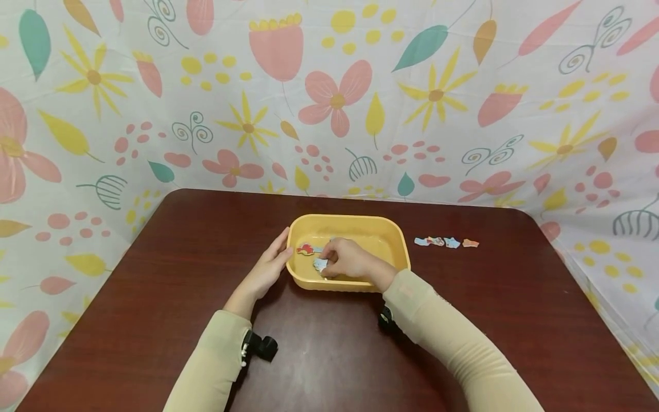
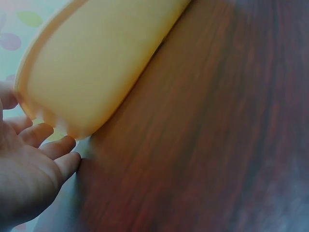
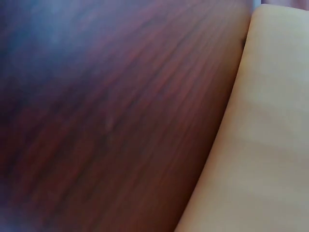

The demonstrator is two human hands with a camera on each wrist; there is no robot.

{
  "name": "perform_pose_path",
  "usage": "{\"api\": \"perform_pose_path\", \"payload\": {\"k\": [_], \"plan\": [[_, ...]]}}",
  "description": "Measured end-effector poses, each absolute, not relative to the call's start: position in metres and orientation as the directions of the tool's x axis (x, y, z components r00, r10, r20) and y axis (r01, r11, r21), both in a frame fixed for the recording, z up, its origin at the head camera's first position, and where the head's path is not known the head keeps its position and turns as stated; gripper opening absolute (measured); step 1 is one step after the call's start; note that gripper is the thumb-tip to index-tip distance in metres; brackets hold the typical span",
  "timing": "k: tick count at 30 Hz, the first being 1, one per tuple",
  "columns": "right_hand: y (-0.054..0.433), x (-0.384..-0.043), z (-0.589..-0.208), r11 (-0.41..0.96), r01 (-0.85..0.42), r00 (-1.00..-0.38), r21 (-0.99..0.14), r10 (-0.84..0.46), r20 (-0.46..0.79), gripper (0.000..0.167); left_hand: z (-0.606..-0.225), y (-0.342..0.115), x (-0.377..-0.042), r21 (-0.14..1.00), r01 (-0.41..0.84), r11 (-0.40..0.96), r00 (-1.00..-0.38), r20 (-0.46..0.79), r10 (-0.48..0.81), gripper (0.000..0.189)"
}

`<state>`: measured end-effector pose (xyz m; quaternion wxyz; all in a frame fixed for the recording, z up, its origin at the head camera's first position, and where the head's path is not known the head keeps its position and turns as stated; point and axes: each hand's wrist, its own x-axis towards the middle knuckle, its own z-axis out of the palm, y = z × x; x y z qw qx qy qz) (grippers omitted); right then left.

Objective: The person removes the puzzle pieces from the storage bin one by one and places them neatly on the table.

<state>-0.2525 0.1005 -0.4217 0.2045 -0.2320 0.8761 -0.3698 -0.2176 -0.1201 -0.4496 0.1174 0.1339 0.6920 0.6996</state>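
A yellow plastic bin (image 1: 388, 232) stands on the table. At its left end my left hand (image 1: 265, 269) holds the wall, thumb over the rim and fingers along the outside. The left wrist view shows those fingertips (image 2: 67, 144) against the bin's end. My right hand (image 1: 350, 258) reaches over the near rim into the bin, fingers curled, and pinches a small pale blue-white cutout piece (image 1: 320, 264) near the bin floor. A red and yellow cutout piece (image 1: 305, 249) lies beside it at the left. The right wrist view shows the bin's outer wall (image 3: 260, 125), not the hand.
Right of the bin, several small colourful cutout pieces (image 1: 436, 241) lie in a row, with an orange piece (image 1: 471, 243) at its right end. The dark wooden table (image 1: 329, 355) meets a flower-patterned cloth (image 1: 329, 166) at the back. Each wrist wears a black camera (image 1: 261, 345).
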Motion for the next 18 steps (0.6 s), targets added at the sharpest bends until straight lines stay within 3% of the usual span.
{"api": "perform_pose_path", "payload": {"k": [7,18], "plan": [[0.107,-0.254,-0.419,0.667,-0.273,-0.847,-0.693,-0.508,-0.155,0.019,-0.450,-0.120,-0.217,1.000,0.016,-0.023,-0.937,0.023,0.350,0.058],[0.111,-0.256,-0.414,0.706,-0.235,-0.886,-0.668,-0.438,-0.151,0.021,-0.449,-0.121,-0.218,1.000,0.020,-0.005,-0.939,0.021,0.343,0.058]]}}
